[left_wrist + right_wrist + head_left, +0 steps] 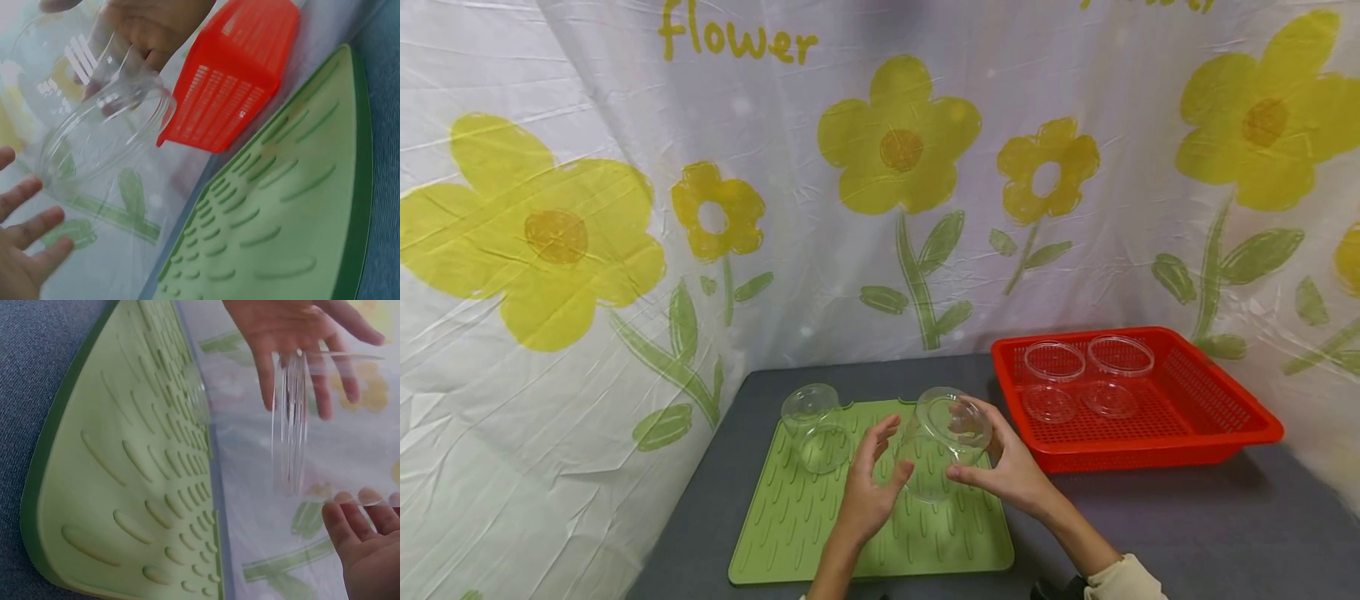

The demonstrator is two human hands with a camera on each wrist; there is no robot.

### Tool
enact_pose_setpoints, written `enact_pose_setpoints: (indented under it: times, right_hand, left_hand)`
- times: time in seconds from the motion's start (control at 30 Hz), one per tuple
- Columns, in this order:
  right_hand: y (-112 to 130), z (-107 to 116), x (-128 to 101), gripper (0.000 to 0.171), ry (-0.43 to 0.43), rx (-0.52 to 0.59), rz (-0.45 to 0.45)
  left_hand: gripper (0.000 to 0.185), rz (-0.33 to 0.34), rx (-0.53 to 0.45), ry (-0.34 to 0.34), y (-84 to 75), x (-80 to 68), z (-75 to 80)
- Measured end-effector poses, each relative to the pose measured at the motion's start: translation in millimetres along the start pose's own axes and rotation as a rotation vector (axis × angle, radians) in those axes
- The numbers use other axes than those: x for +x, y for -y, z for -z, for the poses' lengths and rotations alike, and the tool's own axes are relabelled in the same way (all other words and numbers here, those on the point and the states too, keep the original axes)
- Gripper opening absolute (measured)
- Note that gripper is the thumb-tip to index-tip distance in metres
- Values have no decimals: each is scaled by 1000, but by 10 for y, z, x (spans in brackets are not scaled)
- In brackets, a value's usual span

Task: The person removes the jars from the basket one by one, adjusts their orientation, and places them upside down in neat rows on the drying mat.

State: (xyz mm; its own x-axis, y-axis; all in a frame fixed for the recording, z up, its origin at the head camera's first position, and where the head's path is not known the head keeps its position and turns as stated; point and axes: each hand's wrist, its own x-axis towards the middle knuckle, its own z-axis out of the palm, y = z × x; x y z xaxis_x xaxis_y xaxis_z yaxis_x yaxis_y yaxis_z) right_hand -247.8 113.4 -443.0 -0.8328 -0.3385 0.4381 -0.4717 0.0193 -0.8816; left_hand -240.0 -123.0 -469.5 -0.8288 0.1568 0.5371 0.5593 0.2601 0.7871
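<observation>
In the head view my right hand holds a clear jar above the green ridged mat, its fingers and thumb curved against the side. The jar is see-through and tilted, with a thick rim that shows in the left wrist view. My left hand is just left of the jar, fingers spread and slightly bent. In the right wrist view the left hand appears behind the clear jar; whether it touches cannot be told. A second clear jar stands on the mat's far left part.
The green mat lies on a dark grey table. At the right a red perforated basket contains two clear containers side by side. A white curtain with yellow flowers hangs behind the table.
</observation>
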Motion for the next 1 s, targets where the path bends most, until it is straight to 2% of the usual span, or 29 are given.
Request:
enact_pose_setpoints:
  times: [0.13,0.23,0.33,0.47,0.57,0.7,0.83,1.0]
  right_hand:
    - [-12,1,-5,86,-18,-4,-10]
    - [-20,-5,-6,86,-40,-25,-26]
    - [-36,-19,0,87,-66,-68,-47]
    - [-69,-38,23,88,-90,-130,-47]
    - [-101,-55,47,88,-118,-169,-55]
    - [-131,-96,85,90,-167,-217,-102]
    - [-168,-157,150,93,-205,-252,-144]
    - [-225,-255,268,97,-228,-273,-175]
  left_hand:
    - [40,-129,91,-133,91,-22,81]
    - [29,-193,144,-207,153,-35,163]
    - [25,-189,200,-237,206,-65,265]
    - [19,-104,306,-223,274,-118,399]
    - [12,4,385,-152,317,-150,486]
    - [16,108,512,20,372,-191,579]
    - [26,150,611,191,424,-256,642]
    - [33,188,662,306,455,-343,672]
